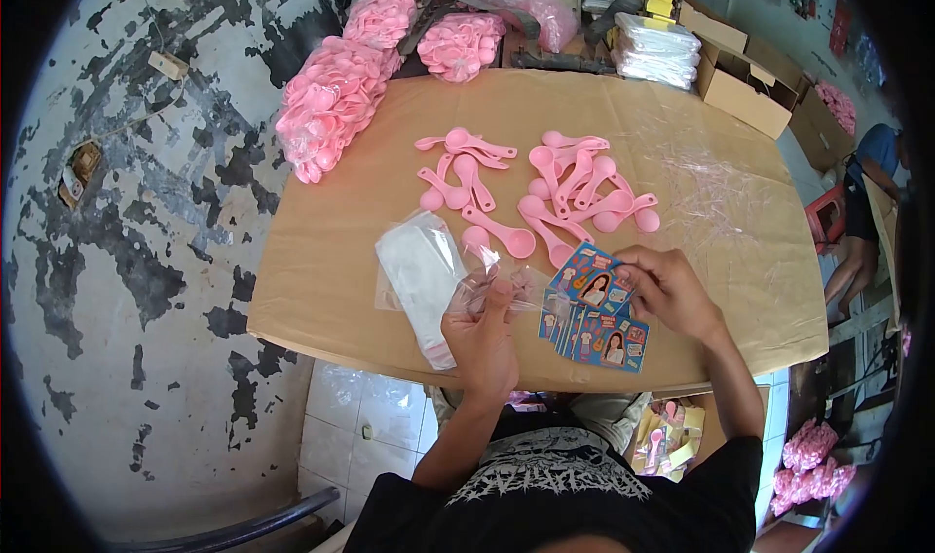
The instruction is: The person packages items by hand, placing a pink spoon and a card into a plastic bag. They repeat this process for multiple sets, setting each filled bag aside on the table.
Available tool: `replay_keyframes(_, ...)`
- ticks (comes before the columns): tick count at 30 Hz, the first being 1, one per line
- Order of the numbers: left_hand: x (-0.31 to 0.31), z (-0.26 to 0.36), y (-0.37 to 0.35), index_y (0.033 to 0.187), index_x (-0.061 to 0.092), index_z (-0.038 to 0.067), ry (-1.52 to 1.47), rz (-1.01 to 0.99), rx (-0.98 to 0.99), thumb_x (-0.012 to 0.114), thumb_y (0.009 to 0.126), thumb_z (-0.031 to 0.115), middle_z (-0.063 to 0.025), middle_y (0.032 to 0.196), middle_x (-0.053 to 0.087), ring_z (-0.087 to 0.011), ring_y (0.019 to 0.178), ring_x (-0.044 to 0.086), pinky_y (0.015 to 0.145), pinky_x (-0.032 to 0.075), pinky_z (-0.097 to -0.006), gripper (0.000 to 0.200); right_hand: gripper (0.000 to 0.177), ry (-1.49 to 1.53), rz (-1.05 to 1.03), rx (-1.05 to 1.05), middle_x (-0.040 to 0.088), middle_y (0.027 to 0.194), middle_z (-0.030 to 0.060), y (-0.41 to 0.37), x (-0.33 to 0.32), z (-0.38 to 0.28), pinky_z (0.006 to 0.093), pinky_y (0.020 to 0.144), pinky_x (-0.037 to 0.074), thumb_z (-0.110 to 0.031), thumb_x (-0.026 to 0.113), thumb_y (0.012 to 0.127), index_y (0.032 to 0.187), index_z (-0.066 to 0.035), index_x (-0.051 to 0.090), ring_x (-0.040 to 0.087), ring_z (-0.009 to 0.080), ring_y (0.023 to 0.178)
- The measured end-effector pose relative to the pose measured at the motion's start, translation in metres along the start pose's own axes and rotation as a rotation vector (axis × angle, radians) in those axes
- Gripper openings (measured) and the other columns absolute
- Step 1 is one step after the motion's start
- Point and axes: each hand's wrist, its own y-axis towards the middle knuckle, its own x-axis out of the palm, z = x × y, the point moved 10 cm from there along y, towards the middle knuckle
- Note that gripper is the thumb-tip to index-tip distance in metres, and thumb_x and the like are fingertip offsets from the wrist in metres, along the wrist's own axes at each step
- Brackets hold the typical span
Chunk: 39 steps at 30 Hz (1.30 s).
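Note:
My left hand (482, 346) pinches a clear plastic bag (526, 290) between thumb and fingers. Closed on the top edge of a blue printed card (590, 278) is my right hand (672, 295); the card's left end is beside the bag's right side. Below it, a fanned stack of the same cards (616, 341) lies on the table. Left of my left hand is a pile of flat clear bags (425, 278), partly covered by the hand. Several loose pink plastic spoons (504, 234) are scattered just beyond both hands.
Brown paper covers the table (331, 261). Bulging bags of pink spoons (336, 95) sit at the back left. Packs of clear bags (656, 50) and an open cardboard box (745, 85) stand at the back right. Thin plastic strips (711, 188) litter the right side. Another person (862, 222) is at far right.

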Motion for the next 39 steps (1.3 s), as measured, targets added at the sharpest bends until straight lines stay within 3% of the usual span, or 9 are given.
replay_keyframes(9, 0.018, 0.005, -0.004, 0.112, 0.059, -0.006, -0.054, 0.100, -0.021, 0.063, 0.093, 0.011, -0.0125, 0.102, 0.067, -0.0166, 0.090, 0.065, 0.087, 0.052, -0.0279, 0.025, 0.017, 0.103, 0.132, -0.089, 0.067, 0.074, 0.0071, -0.009, 0.016, -0.024, 0.0247, 0.050, 0.048, -0.006, 0.056, 0.095, 0.108, 0.002, 0.061, 0.060, 0.0089, 0.053)
replay_keyframes(12, 0.019, 0.002, -0.006, 0.111, 0.060, -0.005, -0.039, 0.098, -0.063, 0.064, 0.093, 0.012, -0.0112, 0.103, 0.067, -0.0137, 0.089, 0.064, 0.084, 0.051, -0.0247, 0.026, 0.018, 0.021, 0.000, -0.113, 0.069, 0.078, 0.0081, -0.006, 0.025, -0.029, 0.0242, 0.055, 0.051, -0.006, 0.058, 0.093, 0.109, 0.002, 0.063, 0.061, 0.0082, 0.057)
replay_keyframes(18, 0.023, -0.005, -0.016, 0.111, 0.062, -0.004, 0.237, -0.010, -0.181, 0.064, 0.093, 0.009, -0.0071, 0.100, 0.068, -0.0082, 0.087, 0.062, 0.078, 0.049, -0.0216, 0.022, 0.019, 0.139, -0.033, 0.074, 0.068, 0.080, 0.0032, -0.005, 0.030, -0.019, 0.0213, 0.057, 0.049, -0.009, 0.063, 0.092, 0.108, 0.001, 0.066, 0.058, 0.0025, 0.065)
replay_keyframes(24, 0.053, -0.011, -0.028, 0.117, 0.057, -0.003, 0.219, -0.256, -0.030, 0.065, 0.091, 0.009, -0.0033, 0.102, 0.064, -0.0077, 0.089, 0.060, 0.079, 0.049, -0.0238, 0.029, 0.020, 0.558, 0.028, 0.169, 0.066, 0.084, -0.0010, -0.002, 0.055, -0.010, 0.0200, 0.055, 0.047, -0.013, 0.066, 0.092, 0.107, 0.000, 0.066, 0.056, 0.0020, 0.066)
replay_keyframes(27, 0.048, -0.005, -0.027, 0.132, 0.041, -0.003, -0.043, -0.137, 0.022, 0.052, 0.098, 0.015, -0.0163, 0.132, 0.048, -0.0215, 0.119, 0.049, 0.099, 0.041, -0.0364, 0.041, 0.019, 0.513, -0.072, 0.251, 0.065, 0.083, -0.0014, -0.004, 0.063, 0.000, 0.0203, 0.058, 0.047, -0.014, 0.065, 0.092, 0.107, -0.001, 0.066, 0.055, 0.0021, 0.067)
replay_keyframes(29, 0.042, -0.010, -0.028, 0.142, 0.025, -0.004, -0.278, -0.239, -0.221, 0.039, 0.102, 0.024, -0.0238, 0.151, 0.027, -0.0323, 0.139, 0.030, 0.112, 0.028, -0.0462, 0.051, 0.015, 0.597, -0.069, 0.187, 0.064, 0.080, -0.0026, 0.000, 0.065, -0.014, 0.0212, 0.060, 0.047, -0.015, 0.066, 0.092, 0.100, -0.002, 0.066, 0.055, 0.0025, 0.067)
replay_keyframes(32, 0.035, -0.004, -0.024, 0.141, 0.027, -0.005, -0.198, -0.275, -0.101, 0.036, 0.102, 0.028, -0.0241, 0.148, 0.032, -0.0329, 0.136, 0.036, 0.112, 0.029, -0.0464, 0.052, 0.015, 0.607, -0.080, 0.250, 0.062, 0.077, -0.0042, 0.005, 0.070, -0.030, 0.0221, 0.060, 0.045, -0.017, 0.068, 0.090, 0.088, -0.002, 0.064, 0.054, 0.0028, 0.068)
replay_keyframes(35, 0.033, -0.018, -0.034, 0.141, 0.030, -0.002, 0.143, -0.422, -0.067, 0.056, 0.095, 0.028, -0.0247, 0.144, 0.038, -0.0305, 0.132, 0.042, 0.108, 0.034, -0.0444, 0.060, 0.020, 0.558, -0.122, 0.215, 0.061, 0.075, -0.0037, 0.006, 0.077, -0.014, 0.0227, 0.060, 0.044, -0.018, 0.068, 0.090, 0.082, -0.001, 0.060, 0.053, 0.0034, 0.070)
replay_keyframes(39, 0.046, -0.006, -0.031, 0.136, 0.040, 0.008, 0.064, -0.645, 0.230, 0.070, 0.084, 0.021, -0.0222, 0.135, 0.048, -0.0301, 0.129, 0.044, 0.106, 0.036, -0.0442, 0.061, 0.020, 0.282, -0.277, -0.137, 0.060, 0.071, -0.0015, 0.014, 0.076, -0.038, 0.0216, 0.058, 0.042, -0.018, 0.065, 0.092, 0.083, 0.000, 0.061, 0.051, 0.0040, 0.068)
